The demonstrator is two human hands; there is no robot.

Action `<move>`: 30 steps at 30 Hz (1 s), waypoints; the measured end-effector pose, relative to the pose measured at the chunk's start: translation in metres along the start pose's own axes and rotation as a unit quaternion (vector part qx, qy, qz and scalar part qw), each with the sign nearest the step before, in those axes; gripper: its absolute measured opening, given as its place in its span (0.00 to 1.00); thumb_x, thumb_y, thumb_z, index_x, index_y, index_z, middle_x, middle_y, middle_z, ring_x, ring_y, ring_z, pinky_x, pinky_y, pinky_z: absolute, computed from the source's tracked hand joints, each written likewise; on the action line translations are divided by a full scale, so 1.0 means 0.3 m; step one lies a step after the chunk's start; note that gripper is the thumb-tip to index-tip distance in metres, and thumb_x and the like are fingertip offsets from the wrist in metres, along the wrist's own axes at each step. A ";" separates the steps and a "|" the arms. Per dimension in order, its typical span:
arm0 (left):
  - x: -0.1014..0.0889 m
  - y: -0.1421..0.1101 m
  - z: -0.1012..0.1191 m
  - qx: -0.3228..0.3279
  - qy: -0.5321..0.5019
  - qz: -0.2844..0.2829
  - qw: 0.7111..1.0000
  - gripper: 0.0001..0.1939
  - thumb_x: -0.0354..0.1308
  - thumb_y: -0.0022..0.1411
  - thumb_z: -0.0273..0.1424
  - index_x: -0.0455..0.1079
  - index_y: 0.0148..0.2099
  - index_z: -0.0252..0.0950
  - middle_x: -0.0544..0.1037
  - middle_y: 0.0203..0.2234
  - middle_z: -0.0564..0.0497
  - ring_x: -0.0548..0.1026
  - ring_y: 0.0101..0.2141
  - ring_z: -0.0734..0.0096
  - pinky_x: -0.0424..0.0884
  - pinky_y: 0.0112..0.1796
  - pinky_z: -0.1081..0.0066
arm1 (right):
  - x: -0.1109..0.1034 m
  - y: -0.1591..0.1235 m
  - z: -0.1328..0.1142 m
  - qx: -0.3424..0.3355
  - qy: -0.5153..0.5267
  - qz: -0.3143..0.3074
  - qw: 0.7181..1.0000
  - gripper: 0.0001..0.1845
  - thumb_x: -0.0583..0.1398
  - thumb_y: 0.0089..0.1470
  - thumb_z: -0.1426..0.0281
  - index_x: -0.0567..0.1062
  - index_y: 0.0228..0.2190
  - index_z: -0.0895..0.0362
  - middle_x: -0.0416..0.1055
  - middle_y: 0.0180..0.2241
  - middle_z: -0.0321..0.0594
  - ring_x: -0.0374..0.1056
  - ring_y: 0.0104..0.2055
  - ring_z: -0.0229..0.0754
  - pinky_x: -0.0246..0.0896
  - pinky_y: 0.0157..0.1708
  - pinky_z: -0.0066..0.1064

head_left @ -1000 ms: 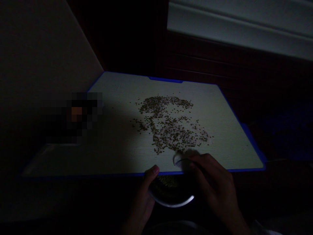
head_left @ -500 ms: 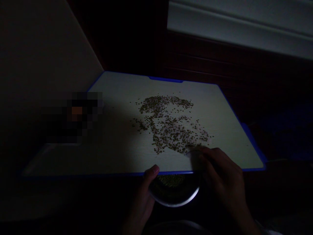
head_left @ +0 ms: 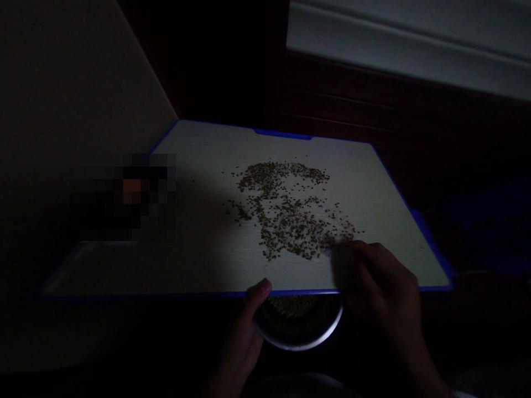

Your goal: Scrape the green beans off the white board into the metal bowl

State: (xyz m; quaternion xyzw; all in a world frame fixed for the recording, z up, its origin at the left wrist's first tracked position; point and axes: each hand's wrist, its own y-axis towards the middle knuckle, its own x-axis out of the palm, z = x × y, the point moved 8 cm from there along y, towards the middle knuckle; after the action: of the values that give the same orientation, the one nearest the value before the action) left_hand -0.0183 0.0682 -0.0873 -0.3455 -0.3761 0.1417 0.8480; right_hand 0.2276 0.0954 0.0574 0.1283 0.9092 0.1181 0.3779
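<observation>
In dim light a white board with a blue rim [head_left: 199, 260] lies in front of me, with many small brownish seeds [head_left: 286, 215] scattered over its middle. My left hand [head_left: 243, 331] grips a small metal bowl [head_left: 298, 326] just under the board's near edge; the bowl holds some seeds. My right hand [head_left: 377, 282] rests on the board at the near right edge of the seed patch. Its fingers are curled around a small pale object [head_left: 327, 250] that I cannot make out.
A blurred dark patch with an orange spot [head_left: 130, 193] sits at the board's left side. A pale wall [head_left: 62, 110] rises on the left. A light ledge [head_left: 406, 44] crosses the top right above dark panelling.
My right hand has moved away from the bowl, forward and to the right onto the board, up to the seeds. The left hand and bowl have stayed put.
</observation>
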 end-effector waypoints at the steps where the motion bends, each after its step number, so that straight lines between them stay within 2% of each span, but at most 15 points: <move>1: -0.001 0.000 -0.003 -0.002 -0.001 0.000 1.000 0.17 0.84 0.48 0.38 0.87 0.38 0.36 0.92 0.37 0.43 0.85 0.57 0.37 0.78 0.62 0.48 | 0.002 0.002 -0.004 -0.004 0.000 -0.002 1.000 0.13 0.61 0.70 0.64 0.84 0.49 0.50 0.85 0.43 0.41 0.82 0.44 0.47 0.75 0.41 0.36; 5: -0.006 0.001 -0.008 -0.002 0.004 0.000 1.000 0.19 0.84 0.48 0.39 0.88 0.41 0.36 0.92 0.39 0.42 0.85 0.56 0.37 0.78 0.62 0.48 | 0.009 0.003 -0.018 -0.018 0.008 -0.005 1.000 0.13 0.61 0.69 0.66 0.84 0.50 0.50 0.85 0.43 0.42 0.82 0.43 0.47 0.75 0.41 0.37; 10: -0.002 0.003 -0.009 -0.006 0.006 -0.008 1.000 0.20 0.84 0.48 0.41 0.87 0.39 0.35 0.92 0.37 0.42 0.85 0.56 0.36 0.77 0.62 0.48 | 0.020 -0.009 -0.024 -0.024 0.012 -0.016 1.000 0.13 0.61 0.71 0.67 0.84 0.51 0.49 0.85 0.44 0.41 0.82 0.45 0.45 0.75 0.42 0.37; 15: 0.013 -0.014 0.013 0.003 0.001 0.000 1.000 0.20 0.85 0.44 0.37 0.85 0.38 0.37 0.92 0.39 0.43 0.84 0.58 0.36 0.78 0.62 0.50 | 0.018 -0.017 -0.034 -0.040 0.016 -0.026 0.999 0.12 0.61 0.71 0.68 0.84 0.51 0.49 0.85 0.46 0.40 0.82 0.46 0.44 0.76 0.44 0.37; 18: 0.019 -0.031 0.027 0.008 -0.001 0.019 1.000 0.21 0.85 0.43 0.35 0.85 0.40 0.39 0.92 0.41 0.44 0.82 0.60 0.37 0.79 0.61 0.51 | 0.000 -0.025 -0.028 -0.024 0.015 -0.020 0.999 0.12 0.62 0.70 0.67 0.84 0.50 0.47 0.85 0.46 0.39 0.82 0.46 0.45 0.76 0.43 0.38; 22: 0.018 -0.040 0.027 -0.005 -0.008 0.035 0.999 0.24 0.84 0.45 0.32 0.85 0.46 0.39 0.92 0.43 0.44 0.81 0.62 0.37 0.80 0.61 0.49 | -0.016 -0.041 -0.030 -0.014 0.012 -0.010 1.000 0.11 0.63 0.70 0.67 0.84 0.49 0.46 0.85 0.45 0.38 0.82 0.46 0.46 0.77 0.43 0.39; 26: -0.005 -0.031 0.008 -0.019 -0.001 0.044 0.999 0.23 0.83 0.48 0.34 0.84 0.46 0.38 0.92 0.44 0.43 0.81 0.62 0.37 0.79 0.61 0.49 | 0.008 -0.045 -0.035 -0.022 0.016 -0.027 0.999 0.12 0.62 0.70 0.68 0.84 0.50 0.46 0.85 0.45 0.39 0.81 0.46 0.46 0.76 0.43 0.40; 30: -0.009 -0.019 0.009 0.004 -0.002 0.024 1.000 0.20 0.81 0.53 0.35 0.84 0.47 0.37 0.91 0.48 0.44 0.80 0.63 0.41 0.75 0.65 0.50 | 0.018 -0.030 -0.027 -0.012 0.015 -0.019 1.000 0.12 0.62 0.70 0.67 0.84 0.50 0.48 0.85 0.45 0.41 0.82 0.46 0.47 0.76 0.43 0.38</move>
State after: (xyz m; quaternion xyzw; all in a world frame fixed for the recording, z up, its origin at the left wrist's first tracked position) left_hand -0.0223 0.0639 -0.0835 -0.3509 -0.3688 0.1640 0.8450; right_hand 0.2168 0.0878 0.0568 0.1048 0.9155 0.1236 0.3683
